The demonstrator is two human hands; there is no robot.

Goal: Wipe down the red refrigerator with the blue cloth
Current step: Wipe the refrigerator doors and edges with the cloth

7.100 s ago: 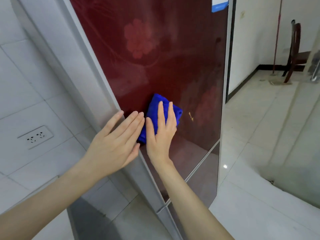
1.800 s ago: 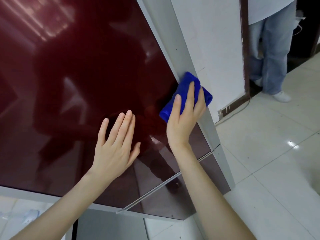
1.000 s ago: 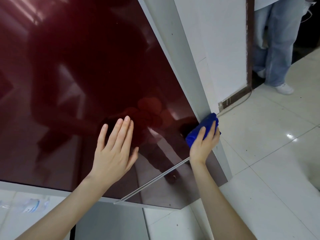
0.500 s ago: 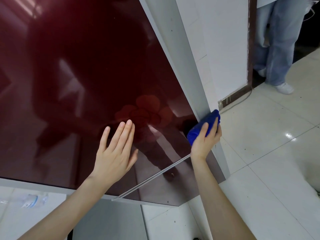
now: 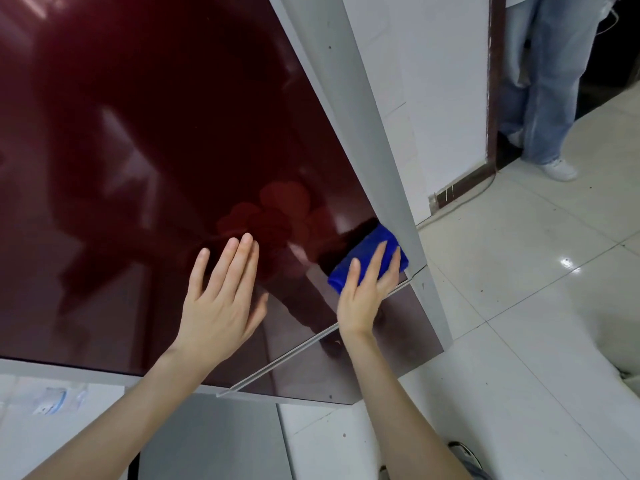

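Observation:
The red refrigerator (image 5: 166, 140) fills the left and middle of the head view, its glossy dark red door framed in grey. A folded blue cloth (image 5: 363, 254) lies flat on the door's lower right corner, beside the grey side edge and just above the seam between the two doors. My right hand (image 5: 365, 296) presses on the cloth with fingers spread over it. My left hand (image 5: 221, 299) rests flat on the door, fingers extended, left of the cloth and apart from it.
A person in jeans and white shoes (image 5: 543, 84) stands in a doorway at the upper right. White floor tiles (image 5: 519, 306) spread to the right. A cable (image 5: 460, 202) runs along the wall base. My shoe (image 5: 464, 455) shows at the bottom.
Since 1.8 s ago my right hand slid the cloth down the door's right edge to the seam, then slightly leftward onto the red panel. My left hand stayed roughly in place.

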